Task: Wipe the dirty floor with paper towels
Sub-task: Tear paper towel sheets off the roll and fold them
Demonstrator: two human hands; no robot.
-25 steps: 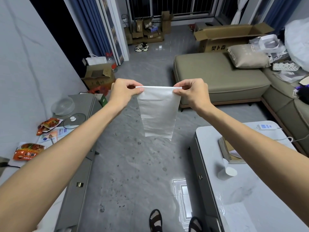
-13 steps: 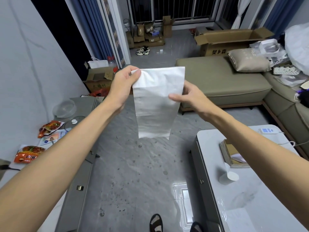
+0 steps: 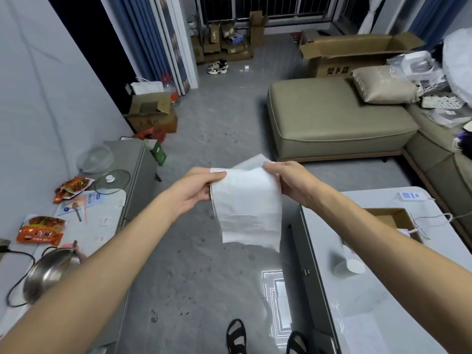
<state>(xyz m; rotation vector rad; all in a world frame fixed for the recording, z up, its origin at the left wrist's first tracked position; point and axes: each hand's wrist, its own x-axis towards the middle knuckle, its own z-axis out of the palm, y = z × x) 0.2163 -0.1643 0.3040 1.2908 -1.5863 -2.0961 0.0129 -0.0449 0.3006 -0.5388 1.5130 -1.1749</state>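
The floor [image 3: 204,264] lay straight below the hands, its dark specks scattered just ahead of the feet — well under the towel [image 3: 247,208], which hung long axis down. The left hand [image 3: 196,189] and right hand [image 3: 288,182] each pinched a top corner, level, neither nearer the grime.

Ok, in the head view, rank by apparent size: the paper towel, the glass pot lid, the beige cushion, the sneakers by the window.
1. Paper towel, though it's nearest the camera, which inflates it.
2. Beige cushion.
3. Glass pot lid.
4. Sneakers, farthest away, so real size is unsure.
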